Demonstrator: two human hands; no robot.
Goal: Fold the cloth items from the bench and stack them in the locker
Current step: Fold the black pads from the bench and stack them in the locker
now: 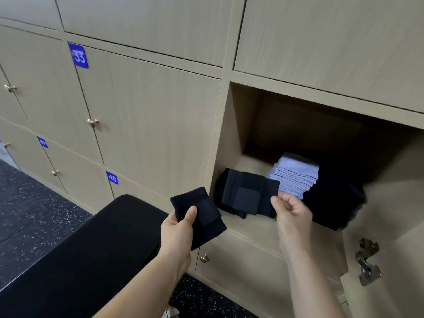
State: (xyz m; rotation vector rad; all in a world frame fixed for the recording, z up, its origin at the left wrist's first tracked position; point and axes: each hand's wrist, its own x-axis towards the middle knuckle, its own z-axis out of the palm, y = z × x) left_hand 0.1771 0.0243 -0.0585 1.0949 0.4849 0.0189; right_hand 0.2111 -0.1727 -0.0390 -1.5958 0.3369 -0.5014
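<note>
My left hand [177,230] grips a folded black cloth [202,214] just outside the open locker [231,138], at its lower left corner. My right hand [290,211] pinches the right edge of another folded black cloth [247,193] that lies on top of a dark pile at the front left of the locker floor. Behind it stands a stack of folded white cloths [294,174]. More dark fabric [337,203] fills the locker's right side. The black padded bench [91,253] lies below my left arm, with no cloth on the part I see.
The locker's open door [390,226] hangs at the right with metal hinges [367,262]. Closed locker doors numbered 33 [79,55] and 48 [112,177] with brass knobs [93,122] cover the wall to the left. Dark speckled floor [34,203] lies beside the bench.
</note>
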